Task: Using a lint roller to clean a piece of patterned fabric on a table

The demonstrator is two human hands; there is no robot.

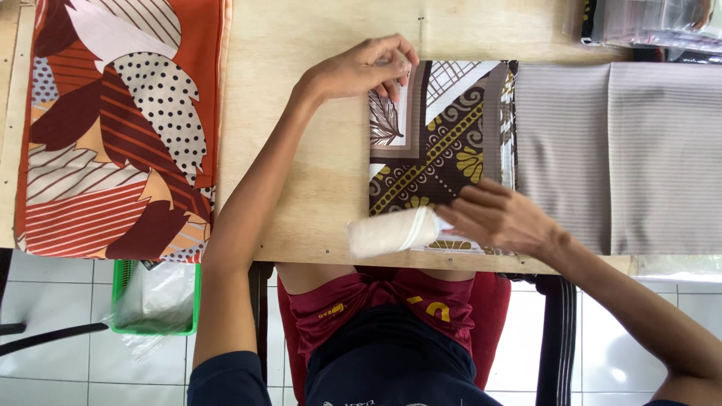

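A small textile packing workshop

Folded printed cloths and grey striped fabric lie on a plain plywood table; bagged goods stacked at its edge; white tiled floor below.

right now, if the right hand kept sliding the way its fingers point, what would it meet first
The right hand lies flat on the folded brown patterned cloth, fingers pointing left toward the white roll. Its fingertips already seem to touch the roll's end, so the roll comes first, then bare wooden table.

Wood table, white tile floor, green basket below.
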